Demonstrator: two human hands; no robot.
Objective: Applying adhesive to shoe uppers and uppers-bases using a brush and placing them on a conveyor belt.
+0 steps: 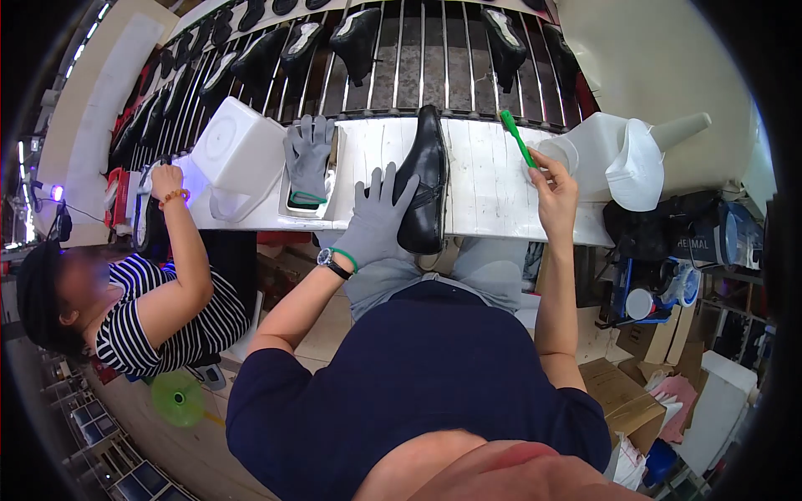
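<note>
A black leather shoe (424, 196) lies on the white bench, toe and heel in line with my view. My left hand (376, 221), in a grey glove, rests against the shoe's left side with its fingers spread. Bare, my right hand (553, 185) pinches a slim green brush (516, 135), much like a toothbrush, with its head pointing up and away. It is held to the right of the shoe, apart from it. Beside that hand stands a white plastic container (591, 149) with a round opening, and a white face mask (637, 167) hangs on it.
A spare grey glove (309, 159) lies over a white tray (322, 200), next to a white plastic jug (238, 146). Beyond the bench (484, 200), a roller conveyor (418, 58) carries several black shoes. At left a co-worker (180, 292) handles a dark shoe. Cardboard boxes (622, 401) stand at lower right.
</note>
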